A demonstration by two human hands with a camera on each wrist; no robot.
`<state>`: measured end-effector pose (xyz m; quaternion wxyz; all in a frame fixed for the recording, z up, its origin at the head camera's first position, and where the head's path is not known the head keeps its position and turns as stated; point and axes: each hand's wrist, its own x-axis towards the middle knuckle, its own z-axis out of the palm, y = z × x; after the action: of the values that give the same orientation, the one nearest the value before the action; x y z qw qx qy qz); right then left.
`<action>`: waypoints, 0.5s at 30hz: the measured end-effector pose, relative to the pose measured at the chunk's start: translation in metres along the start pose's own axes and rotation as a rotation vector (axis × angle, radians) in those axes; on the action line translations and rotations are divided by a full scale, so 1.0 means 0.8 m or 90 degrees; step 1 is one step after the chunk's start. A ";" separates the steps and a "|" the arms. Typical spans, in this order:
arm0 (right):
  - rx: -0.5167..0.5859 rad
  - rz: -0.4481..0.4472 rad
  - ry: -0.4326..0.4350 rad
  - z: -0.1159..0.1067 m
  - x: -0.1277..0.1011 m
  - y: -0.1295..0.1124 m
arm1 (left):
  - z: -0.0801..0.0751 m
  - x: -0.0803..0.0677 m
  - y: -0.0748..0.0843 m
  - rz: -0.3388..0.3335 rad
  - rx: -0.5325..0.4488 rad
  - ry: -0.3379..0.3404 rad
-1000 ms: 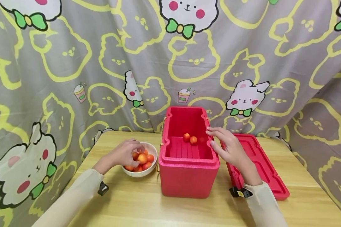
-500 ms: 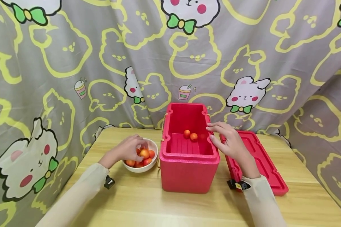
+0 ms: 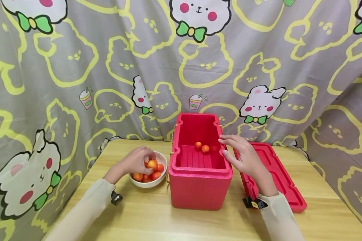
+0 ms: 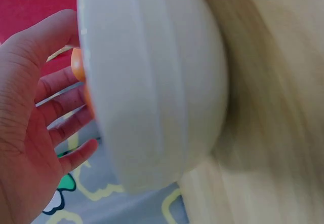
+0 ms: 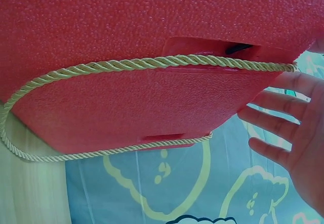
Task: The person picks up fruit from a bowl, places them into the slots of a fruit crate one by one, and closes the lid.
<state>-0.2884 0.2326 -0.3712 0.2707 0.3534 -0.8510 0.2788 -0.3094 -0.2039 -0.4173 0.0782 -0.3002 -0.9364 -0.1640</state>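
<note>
My left hand (image 3: pixel 135 162) reaches over a white bowl (image 3: pixel 148 184) heaped with small round orange-red fruits. Thumb and forefinger pinch one fruit (image 3: pixel 152 164) at the top of the heap. In the left wrist view the bowl's side (image 4: pixel 157 87) hides my fingertips, and a sliver of orange fruit (image 4: pixel 77 64) shows at its rim. To the right stands a red foam box (image 3: pixel 200 190) with its top off and two such fruits (image 3: pixel 201 147) on its floor. My right hand (image 3: pixel 243 154) rests its fairly straight fingers and thumb on the box's right rim.
A red lid (image 3: pixel 279 177) lies on the wooden table (image 3: pixel 138 214), right of the box. Gold twisted cord (image 5: pixel 126 64) loops along the box's side. A patterned curtain (image 3: pixel 160 60) hangs behind the table.
My left hand has shifted slightly right within the bowl, and the fruit between its thumb and forefinger sits a little higher. The right hand keeps its place on the rim.
</note>
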 end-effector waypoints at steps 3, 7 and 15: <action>0.006 0.004 -0.002 0.002 -0.003 -0.002 | -0.004 -0.004 0.002 -0.014 -0.034 0.010; 0.011 0.003 -0.005 0.003 -0.004 -0.003 | -0.012 -0.002 0.001 -0.025 -0.041 0.035; 0.008 -0.017 0.011 0.002 0.000 -0.001 | -0.042 0.025 0.008 -0.048 -0.032 0.071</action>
<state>-0.2882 0.2314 -0.3719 0.2796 0.3642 -0.8419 0.2835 -0.3202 -0.2003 -0.3797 0.1160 -0.2569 -0.9369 -0.2068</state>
